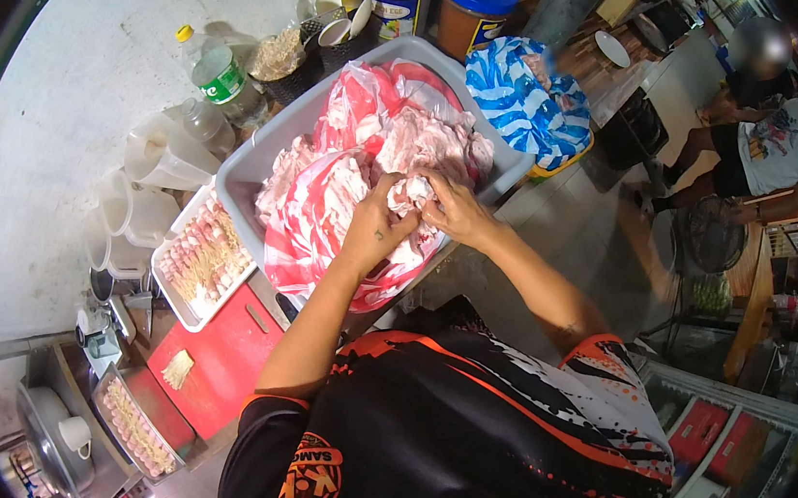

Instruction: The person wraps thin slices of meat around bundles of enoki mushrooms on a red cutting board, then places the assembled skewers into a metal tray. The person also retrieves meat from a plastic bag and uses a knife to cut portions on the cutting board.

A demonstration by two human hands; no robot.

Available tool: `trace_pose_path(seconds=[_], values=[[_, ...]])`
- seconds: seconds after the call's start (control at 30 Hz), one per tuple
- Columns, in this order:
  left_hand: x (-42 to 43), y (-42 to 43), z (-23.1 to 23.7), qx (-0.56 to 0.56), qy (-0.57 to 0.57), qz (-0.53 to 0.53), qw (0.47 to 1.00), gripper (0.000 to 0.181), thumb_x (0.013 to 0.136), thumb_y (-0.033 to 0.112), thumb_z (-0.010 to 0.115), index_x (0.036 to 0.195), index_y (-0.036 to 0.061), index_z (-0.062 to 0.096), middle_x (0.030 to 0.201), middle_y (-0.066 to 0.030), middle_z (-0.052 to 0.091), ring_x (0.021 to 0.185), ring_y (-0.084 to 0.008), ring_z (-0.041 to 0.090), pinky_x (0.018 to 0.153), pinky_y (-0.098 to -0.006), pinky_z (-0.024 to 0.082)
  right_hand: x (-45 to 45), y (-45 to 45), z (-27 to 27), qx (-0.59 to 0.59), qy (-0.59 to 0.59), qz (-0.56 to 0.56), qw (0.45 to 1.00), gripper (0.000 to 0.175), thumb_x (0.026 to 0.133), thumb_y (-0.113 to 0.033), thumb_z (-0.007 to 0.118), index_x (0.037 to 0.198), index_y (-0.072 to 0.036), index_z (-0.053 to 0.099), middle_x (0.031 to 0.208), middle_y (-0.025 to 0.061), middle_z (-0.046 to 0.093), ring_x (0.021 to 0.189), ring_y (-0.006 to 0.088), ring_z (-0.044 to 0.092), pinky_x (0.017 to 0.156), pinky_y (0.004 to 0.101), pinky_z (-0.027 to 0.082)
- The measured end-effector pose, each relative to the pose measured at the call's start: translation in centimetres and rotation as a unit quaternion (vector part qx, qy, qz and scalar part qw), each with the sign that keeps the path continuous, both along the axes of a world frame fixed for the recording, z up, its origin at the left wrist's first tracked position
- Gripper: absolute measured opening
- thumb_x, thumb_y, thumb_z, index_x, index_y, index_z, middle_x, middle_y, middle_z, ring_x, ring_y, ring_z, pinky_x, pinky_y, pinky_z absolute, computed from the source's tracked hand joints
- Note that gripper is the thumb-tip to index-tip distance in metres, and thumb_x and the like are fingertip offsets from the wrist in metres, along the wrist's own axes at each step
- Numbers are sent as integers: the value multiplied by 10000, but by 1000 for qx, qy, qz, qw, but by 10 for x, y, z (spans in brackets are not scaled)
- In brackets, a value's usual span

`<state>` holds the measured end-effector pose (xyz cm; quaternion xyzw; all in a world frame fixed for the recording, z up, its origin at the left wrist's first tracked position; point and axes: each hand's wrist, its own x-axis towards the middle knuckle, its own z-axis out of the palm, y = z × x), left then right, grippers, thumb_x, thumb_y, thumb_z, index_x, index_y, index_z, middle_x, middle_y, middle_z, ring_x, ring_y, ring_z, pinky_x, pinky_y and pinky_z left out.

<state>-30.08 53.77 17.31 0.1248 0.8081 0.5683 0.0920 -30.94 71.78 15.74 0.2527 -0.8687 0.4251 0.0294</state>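
A large grey plastic tub (502, 187) holds red-and-white striped plastic bags (296, 241) and a heap of pale pink raw meat (424, 137). Over the near part of the heap, my left hand (378, 225) and my right hand (459, 210) meet with their fingers nearly touching. Between them they pinch a small whitish, crumpled piece (411, 193); whether it is meat or plastic I cannot tell. Part of the striped bag lies under my wrists.
Left of the tub are a white tray (195, 321) of rolled pieces, a red cutting board (218, 370), a knife (148, 312) and a metal tray (125, 423). Behind stand a plastic bottle (216, 71) and tubs (476, 7). A blue-striped bag (522, 105) sits at right; a person (771, 148) is farther off.
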Motion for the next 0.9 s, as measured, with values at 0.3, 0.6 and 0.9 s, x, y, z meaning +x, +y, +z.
trace_pose_path(seconds=[0.3,0.6,0.9], values=[[1,-2,-15,61,-20,86,994,431,701,12,653,1095,50,483,788,-59,611,648,-90,566,586,-237,469,-10,-5,-52,-355,-183,-108,911,252,890,-98,471,1129,-20,491,1016,37,567,890,141,535,803,284,442],[28,-17,-24,144,-14,181,973,382,637,52,668,967,53,476,941,-72,550,902,-156,498,814,-285,410,1,-5,-44,-296,-327,-119,890,337,830,-201,611,1119,-51,523,996,37,587,863,128,549,683,294,471],[28,-22,-14,287,-119,199,930,291,672,-37,641,876,77,468,858,-26,543,774,-108,520,699,-235,439,-13,-19,-9,-390,-273,-101,873,139,811,-73,605,936,-15,586,853,17,615,736,94,560,677,253,465]])
